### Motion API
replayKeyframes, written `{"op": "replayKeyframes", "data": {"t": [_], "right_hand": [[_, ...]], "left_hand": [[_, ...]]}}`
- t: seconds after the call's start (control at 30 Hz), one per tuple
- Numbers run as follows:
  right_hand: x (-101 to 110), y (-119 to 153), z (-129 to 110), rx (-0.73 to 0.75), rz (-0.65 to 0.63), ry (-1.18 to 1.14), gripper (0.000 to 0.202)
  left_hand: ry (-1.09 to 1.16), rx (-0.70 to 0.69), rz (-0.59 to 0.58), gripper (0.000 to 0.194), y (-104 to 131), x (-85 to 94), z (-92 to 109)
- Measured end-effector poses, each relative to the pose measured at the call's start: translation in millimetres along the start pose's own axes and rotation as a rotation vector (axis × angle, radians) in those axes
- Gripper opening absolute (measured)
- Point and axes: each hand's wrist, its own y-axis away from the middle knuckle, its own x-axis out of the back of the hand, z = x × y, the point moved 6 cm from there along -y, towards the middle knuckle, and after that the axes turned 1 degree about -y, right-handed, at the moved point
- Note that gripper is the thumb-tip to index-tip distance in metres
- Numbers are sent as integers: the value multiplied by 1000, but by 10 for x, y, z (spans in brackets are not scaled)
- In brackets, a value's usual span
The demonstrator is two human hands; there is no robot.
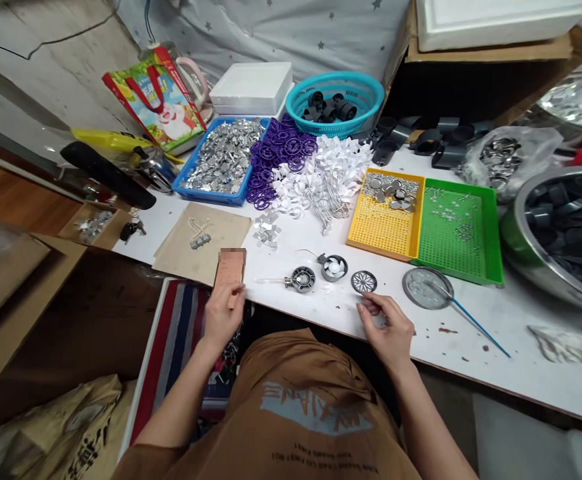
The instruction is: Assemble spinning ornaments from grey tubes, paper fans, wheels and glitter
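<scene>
My left hand is at the table's front edge, over the lower end of a flat salmon-coloured rectangle with a blurred top. Its thumb and forefinger tips come together; anything between them is too small to make out. My right hand is just below a round grey spoked grille, thumb and fingertips drawn close; what they hold, if anything, is unclear. Between the hands lie a grey round fan housing with a motor and pale wires and a grey ring with a white fan blade inside.
A round dish with a blue stick stands right. Behind are yellow and green trays, white fan blades, purple grilles and a blue tray of metal pieces. A steel bowl holds dark parts.
</scene>
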Motion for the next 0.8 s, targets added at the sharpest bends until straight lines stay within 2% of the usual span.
{"op": "replayKeyframes", "data": {"t": [0.1,0.27,0.37,0.43,0.57,0.7,0.8], "right_hand": [[-39,39,64,-9,1,18,19],[-17,14,113,-1,44,75,21],[-11,-4,121,25,112,177,39],[-65,-30,137,32,89,233,56],[-194,-117,207,-9,-8,291,71],[-237,-195,268,-31,-52,287,64],[-220,-193,290,-26,-53,280,57]], "left_hand": [[107,-96,-73,9,38,-159,313],[242,-181,-64,7,-85,-225,724],[321,-307,-121,8,-112,-310,991],[353,-361,-134,10,-118,-367,1127],[416,-374,-87,13,-178,-410,1267],[457,-399,-71,15,-222,-417,1335],[447,-387,-67,15,-209,-417,1306]]}}
